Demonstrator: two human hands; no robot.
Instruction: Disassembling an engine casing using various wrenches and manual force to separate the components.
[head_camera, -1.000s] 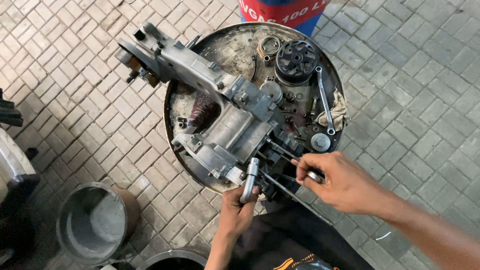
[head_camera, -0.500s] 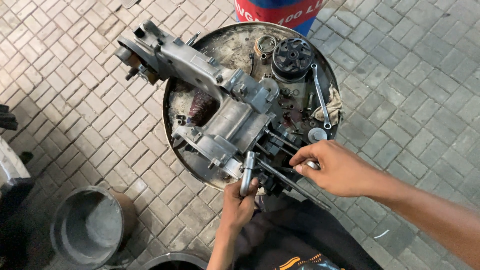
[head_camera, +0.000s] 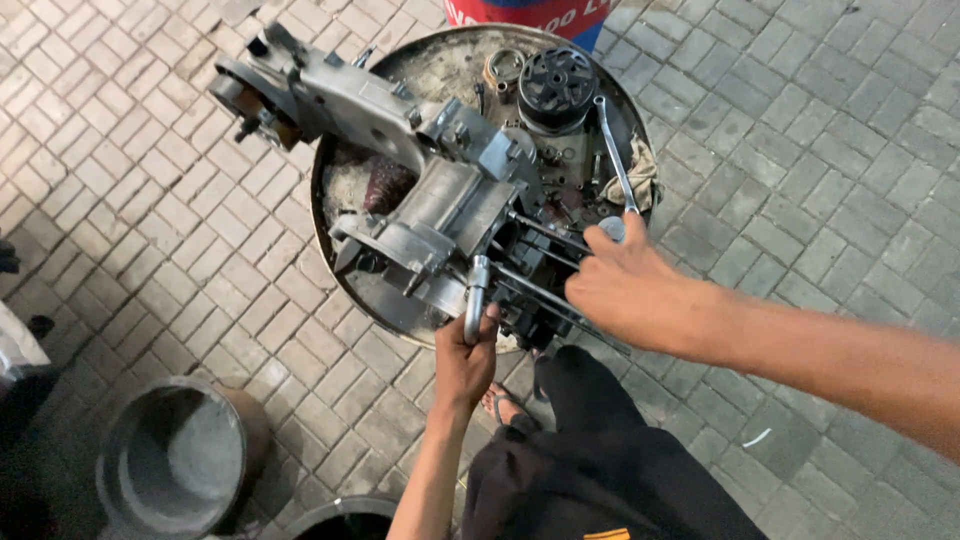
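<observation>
Your left hand (head_camera: 466, 358) comes up from below the round metal tray (head_camera: 352, 275), forearm nearly vertical, wrist straight. Its fingers are wrapped tight around a short silver tool handle (head_camera: 477, 298) that stands almost upright at the near end of the engine casing (head_camera: 440, 215).

The engine casing lies across the tray on a slant. Its long arm reaches out past the tray's far-left rim, and its bulkier end sits toward the near side of the tray, just in front of your hands.

Your right hand (head_camera: 632, 290) enters from the right of the tray, forearm stretched low and level across the paving. The back of the hand faces up, the knuckles bent, the fingers curled together over the long studs (head_camera: 545, 297) that stick out of the casing's near end. You seem to be gripping one of them, though the hand hides the contact, so I cannot tell which.

A slim spanner (head_camera: 612, 150) lies on the far-right part of the tray, its ring end just beyond your right index finger. A black finned wheel (head_camera: 556, 88) sits at the tray's far edge, beside a grey rag (head_camera: 640, 180). A grey bucket (head_camera: 175, 465) stands on the brick paving, well apart from the tray to its near left.
</observation>
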